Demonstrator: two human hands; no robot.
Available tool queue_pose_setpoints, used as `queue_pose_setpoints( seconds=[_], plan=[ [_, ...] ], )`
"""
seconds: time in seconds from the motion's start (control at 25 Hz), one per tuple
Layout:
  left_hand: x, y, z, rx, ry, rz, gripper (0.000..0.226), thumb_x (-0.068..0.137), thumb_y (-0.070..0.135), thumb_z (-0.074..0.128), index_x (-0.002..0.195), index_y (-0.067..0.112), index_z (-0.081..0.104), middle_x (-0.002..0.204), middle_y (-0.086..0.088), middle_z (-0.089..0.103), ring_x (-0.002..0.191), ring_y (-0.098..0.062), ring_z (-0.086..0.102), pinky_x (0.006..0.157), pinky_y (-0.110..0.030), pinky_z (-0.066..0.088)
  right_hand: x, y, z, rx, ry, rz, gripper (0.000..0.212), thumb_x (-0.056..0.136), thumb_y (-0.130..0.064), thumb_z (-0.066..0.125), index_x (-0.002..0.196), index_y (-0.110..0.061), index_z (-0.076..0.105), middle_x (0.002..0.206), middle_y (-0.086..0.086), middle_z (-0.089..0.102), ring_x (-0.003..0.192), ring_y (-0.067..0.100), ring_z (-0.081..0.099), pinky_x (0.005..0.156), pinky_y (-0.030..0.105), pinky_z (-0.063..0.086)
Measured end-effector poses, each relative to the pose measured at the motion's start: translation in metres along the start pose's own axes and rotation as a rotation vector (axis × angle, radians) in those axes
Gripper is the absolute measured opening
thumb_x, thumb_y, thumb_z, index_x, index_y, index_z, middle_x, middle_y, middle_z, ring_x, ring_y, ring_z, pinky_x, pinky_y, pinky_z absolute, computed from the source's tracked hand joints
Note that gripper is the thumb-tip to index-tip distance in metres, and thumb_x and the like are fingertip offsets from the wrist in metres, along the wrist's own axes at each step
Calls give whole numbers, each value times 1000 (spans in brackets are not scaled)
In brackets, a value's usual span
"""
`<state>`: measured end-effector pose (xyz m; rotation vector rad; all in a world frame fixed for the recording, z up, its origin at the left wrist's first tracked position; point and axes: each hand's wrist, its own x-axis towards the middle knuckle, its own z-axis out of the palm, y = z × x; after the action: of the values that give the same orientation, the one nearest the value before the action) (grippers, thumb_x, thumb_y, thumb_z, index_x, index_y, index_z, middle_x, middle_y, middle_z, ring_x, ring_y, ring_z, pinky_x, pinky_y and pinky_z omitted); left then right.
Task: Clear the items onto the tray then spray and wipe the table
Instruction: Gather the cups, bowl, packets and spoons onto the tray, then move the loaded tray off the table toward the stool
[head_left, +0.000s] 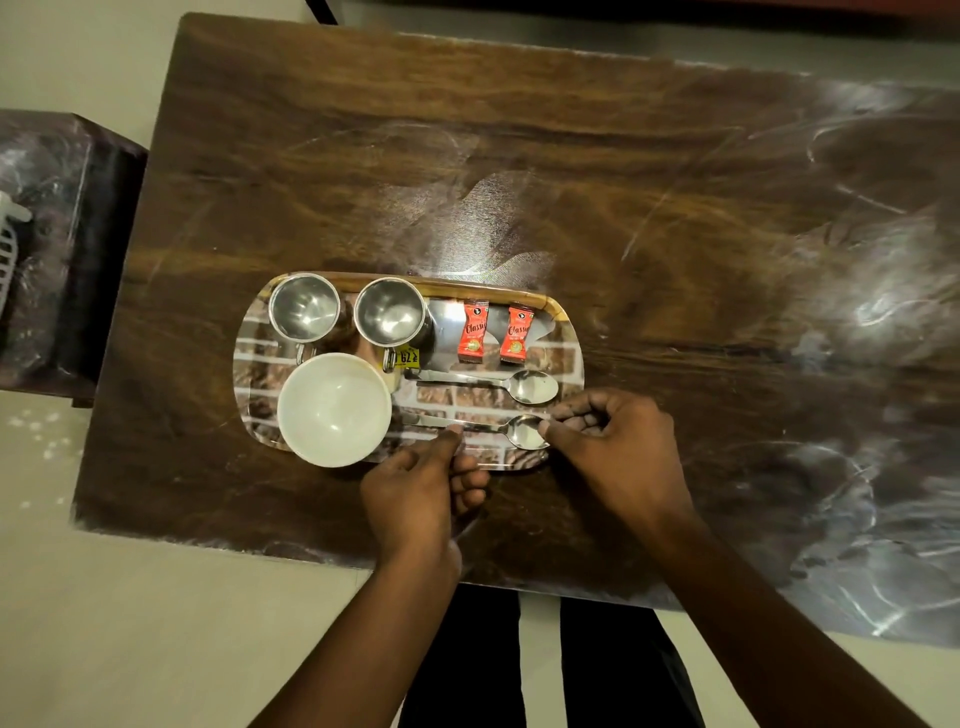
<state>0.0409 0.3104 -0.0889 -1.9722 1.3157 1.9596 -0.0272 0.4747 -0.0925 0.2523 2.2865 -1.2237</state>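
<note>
At near edge of tray (566, 358): left hand (421, 488) pinches spoon (524, 432) handle; right hand (618, 441) grips its bowl.

**Gloss and Polished Steel**

The dark brown wood-grain table (675, 208) is glossy and streaked with dull smears. The brick-printed rounded tray (569, 338) looks smooth and lacquered. Two round steel cups (304, 309) (390, 312) and two steel spoons (535, 387) (524, 435) are mirror-polished. The white round bowl (334, 409) is smooth, and the two red sachets (474, 332) (515, 335) are shiny film.
</note>
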Motion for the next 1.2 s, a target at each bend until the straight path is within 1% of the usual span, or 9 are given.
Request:
queue_pose_setpoints(
  seconds=[0.2,0.32,0.4,0.48,0.64,0.8,0.96,1.12,1.2],
  plan=[
    [3,17,-72,51,231,322,22,91,6,74,72,13,67,47,6,59,40,-15,50,46,-28,43,7,-1,-10,24,136,-10,9,92,-28,81,101,-25,80,82,-9,78,73,1,71,69,17,58],
    [43,52,-118,112,389,510,8,96,9,67,100,12,74,81,-7,70,75,-26,62,69,-40,51,18,-3,-10,1,174,-25,21,96,-27,77,117,-22,77,98,-12,78,84,-3,72,80,18,58],
    [69,81,-130,221,327,534,24,102,14,66,126,14,71,112,-14,73,101,-24,67,87,-42,57,26,-6,-7,21,154,-25,18,98,-25,75,116,-23,76,97,-13,77,83,-5,72,81,19,60],
    [87,107,-128,350,209,523,35,104,17,66,139,17,66,123,-5,72,111,-21,71,94,-39,59,32,-7,-3,50,137,3,13,100,-23,73,112,-26,75,95,-10,79,83,1,76,84,34,66],
    [106,137,-110,434,73,459,31,105,14,66,135,17,69,110,-1,75,91,-10,72,71,-24,55,42,-4,8,112,126,69,16,99,-20,71,113,-25,77,97,-3,82,90,17,80,86,53,66],
    [126,141,-108,387,58,459,32,103,5,65,133,9,72,110,-10,78,82,-14,74,67,-28,57,46,0,14,231,143,129,14,100,-18,69,111,-22,77,96,3,84,88,25,81,86,59,65],
    [121,135,-118,323,73,445,33,101,1,66,133,5,71,106,-8,78,86,-14,73,72,-28,58,38,-9,8,232,108,126,14,103,-15,68,111,-21,78,94,5,84,85,25,82,79,52,67],
    [87,139,-141,273,71,436,28,99,2,68,125,5,76,101,-9,80,85,-19,76,76,-32,62,19,-47,-10,205,92,95,20,103,-5,66,98,-22,75,85,3,81,65,7,76,58,25,62],
    [58,142,-158,238,70,431,24,98,2,69,119,5,79,100,-10,81,84,-20,78,80,-35,63,3,-73,-19,175,75,72,16,102,-3,66,104,-16,76,88,5,81,69,11,77,62,29,65]
  ],
)
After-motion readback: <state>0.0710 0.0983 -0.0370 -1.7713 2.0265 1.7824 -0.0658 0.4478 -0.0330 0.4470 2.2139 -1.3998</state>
